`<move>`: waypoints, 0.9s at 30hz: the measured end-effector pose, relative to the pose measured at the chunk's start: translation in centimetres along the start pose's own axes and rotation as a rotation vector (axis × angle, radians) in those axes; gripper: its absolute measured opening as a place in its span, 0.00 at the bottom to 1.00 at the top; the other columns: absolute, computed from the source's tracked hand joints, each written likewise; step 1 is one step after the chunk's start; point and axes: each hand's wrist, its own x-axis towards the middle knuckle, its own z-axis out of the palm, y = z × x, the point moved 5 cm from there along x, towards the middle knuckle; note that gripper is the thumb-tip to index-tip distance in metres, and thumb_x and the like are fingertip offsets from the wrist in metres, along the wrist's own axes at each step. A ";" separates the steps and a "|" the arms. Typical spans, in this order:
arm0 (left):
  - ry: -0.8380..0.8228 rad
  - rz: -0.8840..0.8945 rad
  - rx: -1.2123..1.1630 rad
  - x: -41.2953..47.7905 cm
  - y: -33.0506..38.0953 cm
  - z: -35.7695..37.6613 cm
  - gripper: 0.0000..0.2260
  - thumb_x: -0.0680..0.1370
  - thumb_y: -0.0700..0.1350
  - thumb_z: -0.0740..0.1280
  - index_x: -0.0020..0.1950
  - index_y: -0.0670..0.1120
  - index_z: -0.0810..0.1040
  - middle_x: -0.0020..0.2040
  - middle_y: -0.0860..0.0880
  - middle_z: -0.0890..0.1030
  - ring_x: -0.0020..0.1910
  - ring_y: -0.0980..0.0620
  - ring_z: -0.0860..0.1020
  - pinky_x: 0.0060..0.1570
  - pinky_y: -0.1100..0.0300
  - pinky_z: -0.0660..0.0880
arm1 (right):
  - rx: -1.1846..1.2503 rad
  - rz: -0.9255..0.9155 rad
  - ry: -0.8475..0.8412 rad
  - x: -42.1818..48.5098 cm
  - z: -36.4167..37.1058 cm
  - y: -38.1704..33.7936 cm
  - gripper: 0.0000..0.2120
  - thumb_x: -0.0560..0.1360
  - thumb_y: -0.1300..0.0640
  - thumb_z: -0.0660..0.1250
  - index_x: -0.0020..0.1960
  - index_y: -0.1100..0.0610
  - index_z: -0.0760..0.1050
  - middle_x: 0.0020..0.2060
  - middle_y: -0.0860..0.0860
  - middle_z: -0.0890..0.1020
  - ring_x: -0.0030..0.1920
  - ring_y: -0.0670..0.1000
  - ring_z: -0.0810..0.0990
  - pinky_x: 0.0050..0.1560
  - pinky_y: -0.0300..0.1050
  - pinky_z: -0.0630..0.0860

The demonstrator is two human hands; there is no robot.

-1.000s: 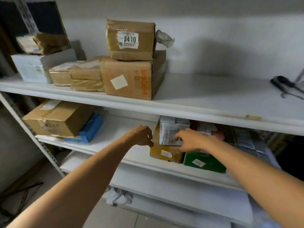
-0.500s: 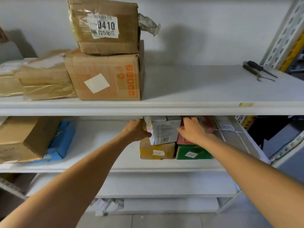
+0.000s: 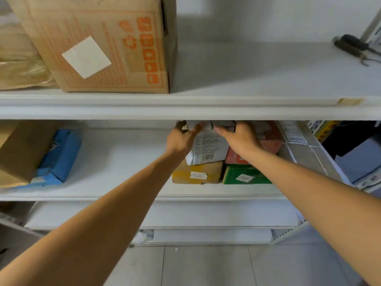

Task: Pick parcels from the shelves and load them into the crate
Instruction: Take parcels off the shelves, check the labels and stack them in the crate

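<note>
upper shelf: carton, tools | middle shelf: yellow box, green box, blue parcel

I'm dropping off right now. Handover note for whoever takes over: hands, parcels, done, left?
Left hand: grips the top left edge of the white parcel on the middle shelf.
Right hand: holds the same parcel's top right; fingertips partly hidden by the upper shelf.
The parcel rests on the yellow-brown box, beside the red box stacked on the green box.
Done: parcel grasped, not yet lifted. Crate not in view.
Left: pull it out, load it into the crate, then fetch the other parcels.
</note>
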 end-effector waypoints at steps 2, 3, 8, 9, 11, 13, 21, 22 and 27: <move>0.018 -0.009 -0.086 -0.2 -1.2 0.4 0.23 0.75 0.58 0.69 0.64 0.46 0.73 0.60 0.44 0.80 0.58 0.44 0.79 0.60 0.48 0.76 | 0.052 -0.045 0.047 0.0 0.2 0.5 0.18 0.73 0.47 0.71 0.59 0.55 0.76 0.47 0.44 0.75 0.47 0.44 0.73 0.38 0.29 0.63; 0.017 -0.016 -0.143 -0.1 -1.7 0.6 0.26 0.75 0.58 0.69 0.67 0.46 0.72 0.60 0.44 0.80 0.59 0.44 0.78 0.61 0.47 0.75 | 0.071 -0.060 0.065 0.1 0.3 0.8 0.20 0.73 0.47 0.72 0.60 0.54 0.75 0.48 0.43 0.75 0.48 0.44 0.73 0.38 0.28 0.62; 0.050 -0.028 -0.284 -0.1 -3.1 1.6 0.34 0.74 0.59 0.70 0.76 0.47 0.64 0.67 0.43 0.76 0.64 0.43 0.75 0.66 0.43 0.71 | 0.122 -0.110 0.163 -0.2 1.0 1.6 0.23 0.72 0.45 0.72 0.63 0.53 0.75 0.56 0.46 0.79 0.52 0.44 0.73 0.39 0.26 0.62; 0.058 -0.024 -0.290 -0.1 -3.2 1.7 0.36 0.74 0.59 0.70 0.77 0.47 0.62 0.68 0.42 0.75 0.65 0.43 0.75 0.67 0.43 0.70 | 0.144 -0.115 0.177 -0.3 1.2 1.6 0.22 0.73 0.45 0.72 0.63 0.53 0.75 0.54 0.46 0.79 0.51 0.43 0.74 0.40 0.25 0.62; 0.071 -0.015 -0.304 -0.2 -3.5 1.8 0.38 0.74 0.60 0.69 0.78 0.47 0.60 0.70 0.43 0.73 0.67 0.43 0.73 0.67 0.44 0.70 | 0.196 -0.128 0.203 -0.6 1.5 1.8 0.22 0.72 0.45 0.72 0.62 0.53 0.76 0.52 0.44 0.79 0.51 0.42 0.74 0.42 0.24 0.64; 0.075 -0.004 -0.302 -0.3 -3.7 1.9 0.38 0.74 0.61 0.69 0.77 0.47 0.60 0.70 0.43 0.73 0.67 0.44 0.73 0.67 0.45 0.70 | 0.205 -0.133 0.220 -0.6 1.7 2.0 0.23 0.71 0.44 0.72 0.61 0.54 0.77 0.54 0.46 0.81 0.54 0.46 0.77 0.49 0.32 0.71; 0.010 -0.030 -0.366 -1.7 -3.4 0.8 0.19 0.76 0.57 0.68 0.59 0.45 0.78 0.53 0.45 0.83 0.55 0.46 0.81 0.58 0.52 0.76 | 0.289 -0.096 0.254 -2.4 2.0 0.7 0.17 0.71 0.47 0.74 0.56 0.52 0.77 0.45 0.40 0.76 0.45 0.39 0.75 0.41 0.29 0.67; 0.001 -0.032 -0.379 -2.1 -3.3 0.5 0.16 0.76 0.56 0.68 0.56 0.45 0.79 0.52 0.44 0.84 0.52 0.47 0.82 0.54 0.54 0.77 | 0.296 -0.088 0.267 -2.9 2.2 0.5 0.19 0.71 0.47 0.74 0.58 0.53 0.76 0.46 0.41 0.76 0.46 0.40 0.74 0.41 0.29 0.66; 0.049 -0.067 -0.382 -4.6 -3.8 -1.4 0.08 0.77 0.53 0.67 0.46 0.49 0.80 0.44 0.47 0.83 0.41 0.54 0.81 0.32 0.67 0.75 | 0.353 -0.037 0.215 -5.8 3.2 -0.1 0.20 0.69 0.48 0.76 0.53 0.53 0.69 0.47 0.49 0.78 0.45 0.48 0.78 0.38 0.40 0.70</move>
